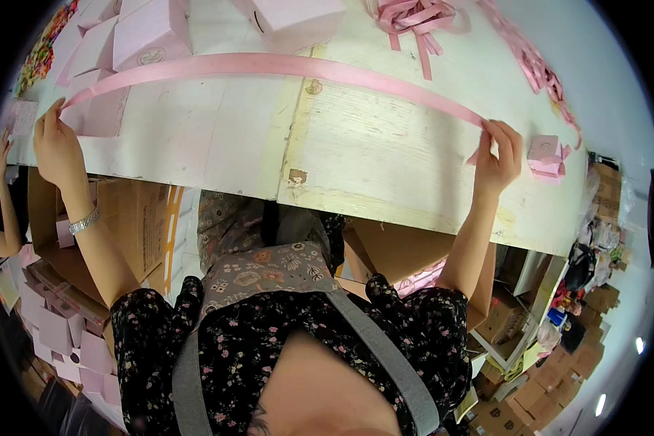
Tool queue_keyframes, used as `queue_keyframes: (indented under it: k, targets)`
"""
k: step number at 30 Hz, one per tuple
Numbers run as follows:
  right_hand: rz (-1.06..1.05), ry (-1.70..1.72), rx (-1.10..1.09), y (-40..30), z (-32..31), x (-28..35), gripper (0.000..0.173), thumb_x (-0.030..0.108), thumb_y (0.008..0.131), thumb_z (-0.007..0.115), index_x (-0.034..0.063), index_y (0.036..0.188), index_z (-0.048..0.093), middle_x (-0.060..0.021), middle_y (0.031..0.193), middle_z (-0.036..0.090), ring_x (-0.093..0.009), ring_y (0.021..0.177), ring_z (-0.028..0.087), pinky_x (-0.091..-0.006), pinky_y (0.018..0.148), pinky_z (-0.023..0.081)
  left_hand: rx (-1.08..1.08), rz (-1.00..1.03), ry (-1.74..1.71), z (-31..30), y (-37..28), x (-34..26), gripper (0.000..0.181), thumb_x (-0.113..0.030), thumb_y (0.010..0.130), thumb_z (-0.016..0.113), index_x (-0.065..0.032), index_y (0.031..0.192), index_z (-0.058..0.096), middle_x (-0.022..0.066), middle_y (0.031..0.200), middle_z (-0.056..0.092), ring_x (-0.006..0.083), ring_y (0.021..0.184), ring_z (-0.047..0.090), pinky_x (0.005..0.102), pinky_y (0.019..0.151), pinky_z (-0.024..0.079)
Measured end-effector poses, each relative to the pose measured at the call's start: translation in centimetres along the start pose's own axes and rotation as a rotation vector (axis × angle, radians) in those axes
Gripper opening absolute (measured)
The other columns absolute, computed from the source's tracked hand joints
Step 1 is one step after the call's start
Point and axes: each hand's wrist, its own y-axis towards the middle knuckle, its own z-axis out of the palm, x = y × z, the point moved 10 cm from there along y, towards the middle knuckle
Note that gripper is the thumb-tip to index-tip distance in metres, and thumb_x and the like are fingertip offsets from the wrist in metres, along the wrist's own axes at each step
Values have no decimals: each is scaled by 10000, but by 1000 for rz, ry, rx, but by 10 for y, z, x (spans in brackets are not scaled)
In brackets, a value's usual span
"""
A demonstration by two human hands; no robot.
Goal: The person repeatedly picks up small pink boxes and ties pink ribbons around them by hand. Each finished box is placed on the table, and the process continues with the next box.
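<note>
A long pink ribbon (283,64) is stretched in an arc above the white worktable (240,131). At the left, my left hand (59,144) pinches one end of it between thumb and fingers, close to several pink boxes (150,41). On the right, my right hand (498,152) pinches the ribbon near its other end, and a short tail hangs below the fingers. A small pink box with a ribbon bow (545,155) sits just right of my right hand. The wrist of my left arm wears a metal-band watch or bracelet (84,221).
Looped pink ribbons (414,19) lie at the table's far side, with more ribbon strands (539,65) along the right. Cardboard boxes (125,223) stand under the near edge. A co-worker's arm (10,207) shows at far left, above stacked pink boxes (60,332).
</note>
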Motion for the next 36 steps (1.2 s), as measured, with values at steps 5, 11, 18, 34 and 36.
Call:
queue_keyframes:
  k: [5,11,18,34,36]
  targets:
    - [-184,-29,184,-59,34,32,252,-55,637,714,82,847,692,-54,901,648,-247,834,607,-329,679,504,-36,329,-278,-24,-70,-144,557,-52,797,538,-114,1350,501,177,1430,392,380,1324,344,584,1024,290]
    - [60,-73,289,-85,52,3,219,-72,696,697,54,875,704,-64,940,656,-250,891,596,-328,717,509,451,715,-749,-36,-119,-311,661,-366,850,600,-162,1437,376,101,1526,290,326,1405,250,599,1096,186]
    - [284,-123,289,-96,44,-27,238,-80,773,601,49,930,725,-68,982,673,-244,948,597,-327,812,502,336,513,-609,3,-104,-230,415,-295,881,597,-165,1274,564,85,1388,491,310,1278,448,485,1049,336]
    - [249,-445,442,-99,31,-53,284,-20,805,564,56,1036,709,-85,1159,659,-288,1165,541,-380,970,441,916,-142,-1251,62,-83,-146,118,-141,851,666,-26,827,667,-1,672,612,53,583,502,227,542,414]
    - [196,-386,465,-85,41,-40,338,-3,816,554,50,1131,666,-113,1252,606,-305,1234,500,-391,1017,400,735,3,-1032,41,-80,-157,127,-164,838,682,-40,820,663,13,654,610,68,563,496,233,541,413]
